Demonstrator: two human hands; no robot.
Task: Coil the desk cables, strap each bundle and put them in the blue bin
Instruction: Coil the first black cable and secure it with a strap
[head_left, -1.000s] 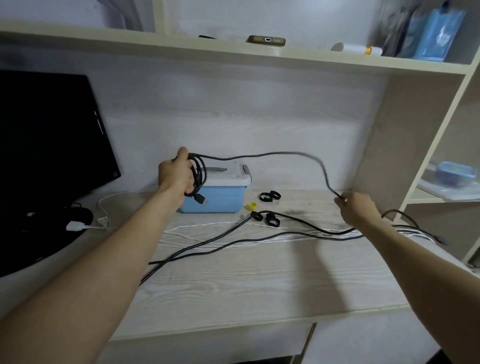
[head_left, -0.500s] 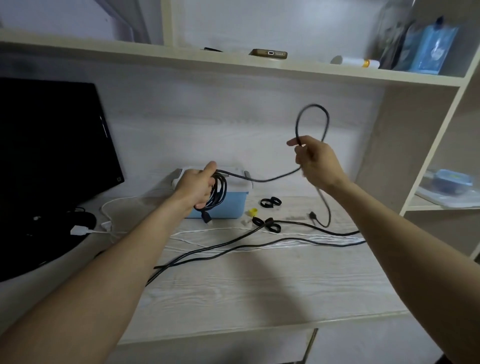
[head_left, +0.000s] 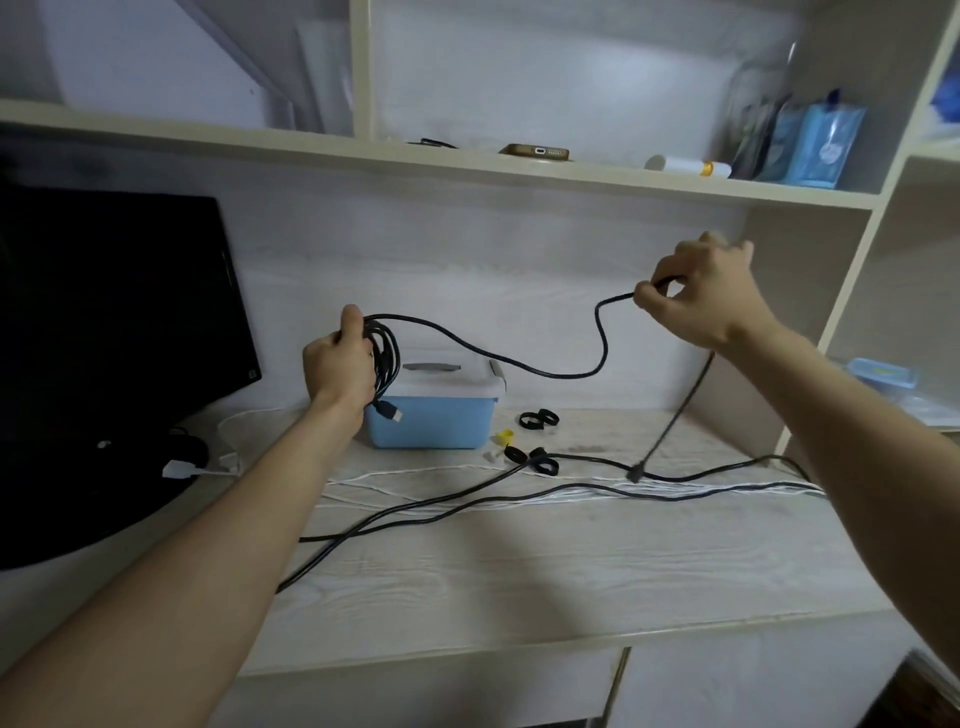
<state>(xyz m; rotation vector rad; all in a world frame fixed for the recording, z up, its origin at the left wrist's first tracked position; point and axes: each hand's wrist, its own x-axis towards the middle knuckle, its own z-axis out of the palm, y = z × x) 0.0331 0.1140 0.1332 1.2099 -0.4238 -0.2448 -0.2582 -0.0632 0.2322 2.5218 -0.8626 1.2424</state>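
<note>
Gripping a bundle of coiled thin black cable (head_left: 383, 353) just above the pale blue plastic bin with its white lid (head_left: 431, 415), the left hand (head_left: 337, 364) is clenched around the loops, while the same cable's free run is pinched between thumb and fingers of the raised right hand (head_left: 698, 296), its tail dangling to the pale wood-grain desk (head_left: 519, 571). Further black cables (head_left: 415, 512), thin white cords (head_left: 597, 491) and small black strap rings (head_left: 538, 419) are spread on the desk beside the bin, with a black monitor (head_left: 114, 312) at the left.
</note>
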